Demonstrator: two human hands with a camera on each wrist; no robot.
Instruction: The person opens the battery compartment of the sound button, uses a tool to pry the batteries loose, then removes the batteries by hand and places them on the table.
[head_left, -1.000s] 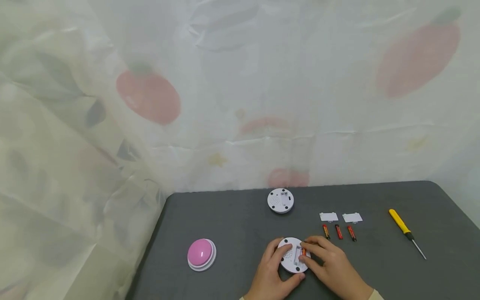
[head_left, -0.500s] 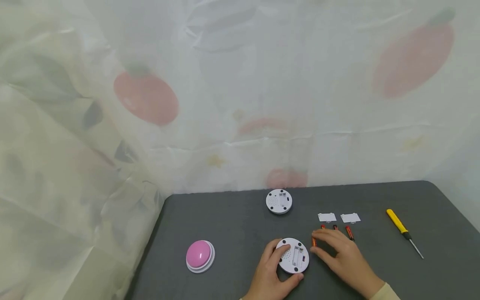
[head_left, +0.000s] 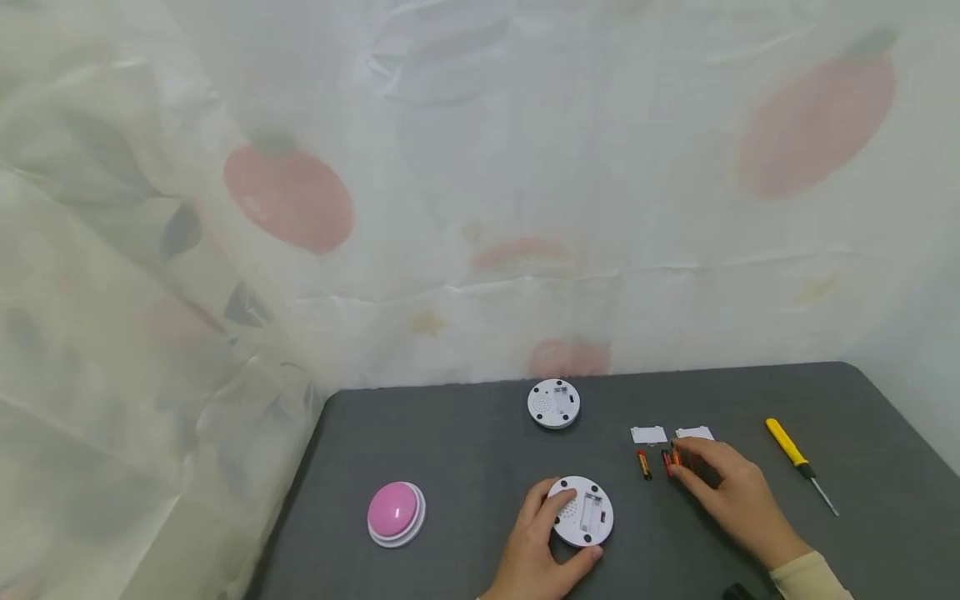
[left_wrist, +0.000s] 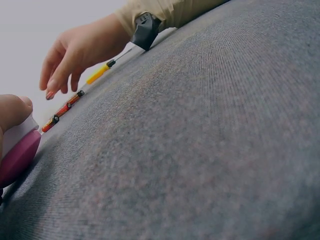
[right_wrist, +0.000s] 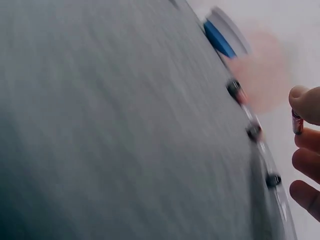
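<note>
My left hand [head_left: 536, 542] grips a round white push-button light [head_left: 583, 512] by its rim, thumb at the near side and fingers over the top. Its back faces up, showing an open battery compartment with no battery in it. The left wrist view shows the pink dome [left_wrist: 21, 159] underneath. My right hand [head_left: 738, 496] pinches a small battery [right_wrist: 297, 121] between thumb and fingertips, over the row of loose batteries. Of these, one red-and-black battery [head_left: 643, 464] lies in plain sight at the left, another red one [head_left: 666, 462] beside the fingertips; the hand hides the third.
Two white battery covers [head_left: 648, 435] lie behind the batteries. A yellow-handled screwdriver [head_left: 786, 442] is at the right. Another upturned white unit [head_left: 553, 403] sits near the back edge, and a pink-domed button [head_left: 395, 510] stands upright at the left.
My right hand has lifted a battery out of the compartment and carried it right, to the loose batteries. The left hand keeps its grip on the unit.
</note>
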